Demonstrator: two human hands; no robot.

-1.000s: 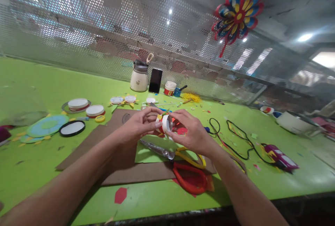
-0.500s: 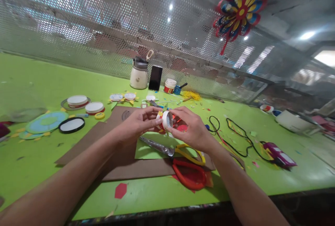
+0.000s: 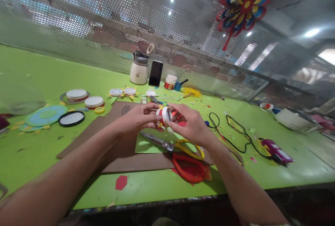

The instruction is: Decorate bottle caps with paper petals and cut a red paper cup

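Both my hands meet above a brown cardboard sheet (image 3: 123, 165) on the green table (image 3: 36, 75). Between them is a small white tape roll (image 3: 165, 115) with red and yellow paper bits stuck to it. My left hand (image 3: 137, 119) pinches the roll from the left with thumb and fingers. My right hand (image 3: 190, 124) grips it from the right, fingers curled around its rim. Just below the hands lie scissors with yellow handles (image 3: 180, 147) and a red ring-shaped piece (image 3: 188, 170).
White lids (image 3: 76, 94) and paper discs (image 3: 47, 116) lie at the left. A white jar (image 3: 139, 70), a dark phone (image 3: 156, 73) and small pots stand by the perforated metal screen. Black cables (image 3: 235, 133) and a glue gun (image 3: 276, 151) lie at the right. A paper pinwheel (image 3: 244, 4) hangs above.
The hands and the tape roll have stayed together, shifting slightly up in view as the camera tilted down a little; the fingers adjusted around the roll.
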